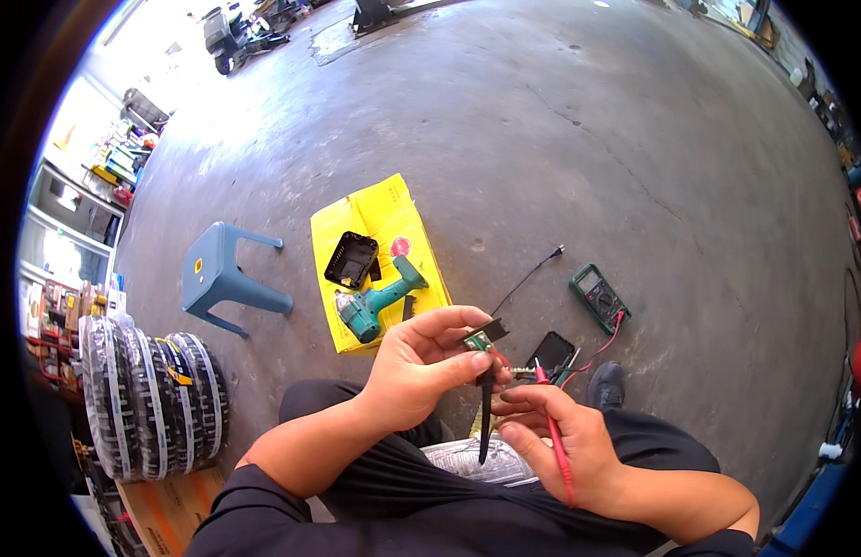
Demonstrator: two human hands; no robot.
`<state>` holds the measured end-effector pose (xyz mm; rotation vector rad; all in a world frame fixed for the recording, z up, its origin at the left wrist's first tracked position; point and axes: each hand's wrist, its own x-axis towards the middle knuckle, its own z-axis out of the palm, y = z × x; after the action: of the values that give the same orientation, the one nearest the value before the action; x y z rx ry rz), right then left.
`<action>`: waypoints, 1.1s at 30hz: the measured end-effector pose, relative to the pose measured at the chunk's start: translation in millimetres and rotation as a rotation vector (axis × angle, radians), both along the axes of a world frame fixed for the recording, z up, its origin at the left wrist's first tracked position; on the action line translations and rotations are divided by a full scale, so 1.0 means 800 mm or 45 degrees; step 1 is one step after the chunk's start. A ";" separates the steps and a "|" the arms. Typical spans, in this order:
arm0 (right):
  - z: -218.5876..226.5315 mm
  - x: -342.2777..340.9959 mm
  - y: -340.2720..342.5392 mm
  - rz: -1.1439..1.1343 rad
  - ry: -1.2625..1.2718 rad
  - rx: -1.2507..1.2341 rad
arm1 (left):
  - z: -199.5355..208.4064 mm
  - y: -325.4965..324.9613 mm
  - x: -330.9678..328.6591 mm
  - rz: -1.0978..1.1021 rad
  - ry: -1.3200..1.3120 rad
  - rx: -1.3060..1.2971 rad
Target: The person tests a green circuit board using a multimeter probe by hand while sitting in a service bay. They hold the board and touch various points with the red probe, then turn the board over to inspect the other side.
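Observation:
My left hand (417, 367) is closed on a small green circuit board (479, 342) with a black piece along its upper edge, pinched between thumb and fingers. A black tapered strip (485, 422) hangs down below the board; where it begins is hidden by my fingers. My right hand (570, 446) is closed around a red multimeter probe (555, 436), its tip pointing up near the board. I cannot tell whether the tip touches anything. A red lead (598, 355) runs up to the dark green multimeter (600, 299) on the floor at the right.
Ahead lies a yellow box (379, 204) bearing a teal cordless power tool (379, 299) and a black plastic housing (351, 259). A blue stool (221, 269) stands left, near wrapped tyres (152, 399). A black tray-like cover (553, 351) and a black cable (528, 277) are beyond my hands.

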<state>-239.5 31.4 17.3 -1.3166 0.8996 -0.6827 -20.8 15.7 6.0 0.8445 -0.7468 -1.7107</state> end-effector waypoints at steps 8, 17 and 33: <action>-0.012 0.015 0.005 0.015 0.040 0.282 | 0.008 0.007 -0.012 0.036 -0.165 -0.065; -0.013 0.008 0.010 -0.067 -0.045 0.188 | 0.010 0.004 -0.001 -0.053 -0.085 -0.074; -0.015 0.001 -0.027 -0.413 0.036 -0.065 | 0.001 0.004 -0.001 -0.177 -0.040 0.029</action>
<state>-238.4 9.5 5.4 -1.2393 1.1389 -0.9448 -21.9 18.9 7.2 0.8536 -0.8250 -1.8360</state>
